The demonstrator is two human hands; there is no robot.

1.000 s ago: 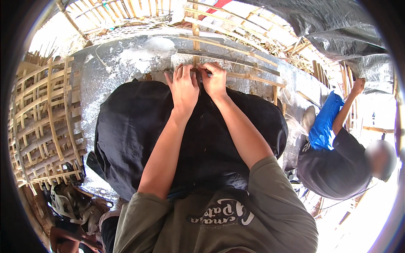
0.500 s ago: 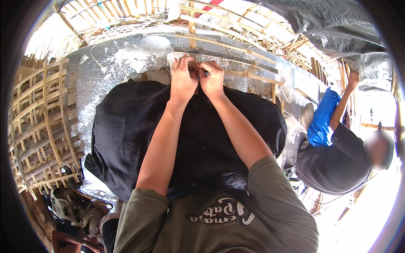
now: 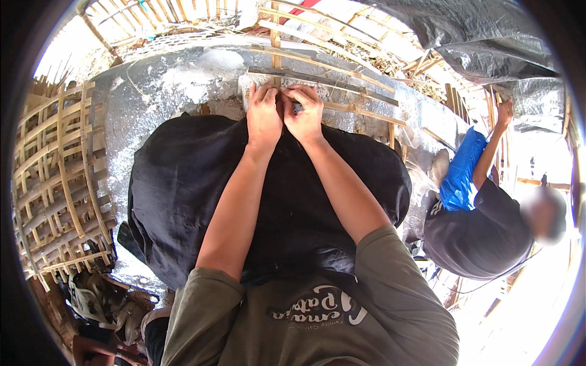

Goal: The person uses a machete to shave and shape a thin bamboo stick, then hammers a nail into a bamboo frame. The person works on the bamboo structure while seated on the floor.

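Beyond my knees, which black cloth (image 3: 183,183) covers, my two hands meet at the near end of an open bamboo lattice (image 3: 329,80). My left hand (image 3: 264,119) is closed, its fingers bent against the lattice's upright slat (image 3: 276,43). Close beside it, my right hand (image 3: 303,114) is curled in a pinch, with thumb and forefinger towards the left hand. Whatever sits between the fingertips is too small and hidden to name. Light bamboo crosspieces and one dark one run off to the right from the upright.
A woven bamboo panel (image 3: 55,183) stands at the left. Worn grey sheeting (image 3: 165,73) lies under the lattice. To the right sits another person (image 3: 482,232), one arm raised, beside blue plastic (image 3: 464,168). Black tarpaulin (image 3: 488,36) hangs at the upper right.
Both hands stay at the same spot on the lattice, with only slight finger movement. The whole view has shifted a little, and the other person's raised hand sits slightly further left.
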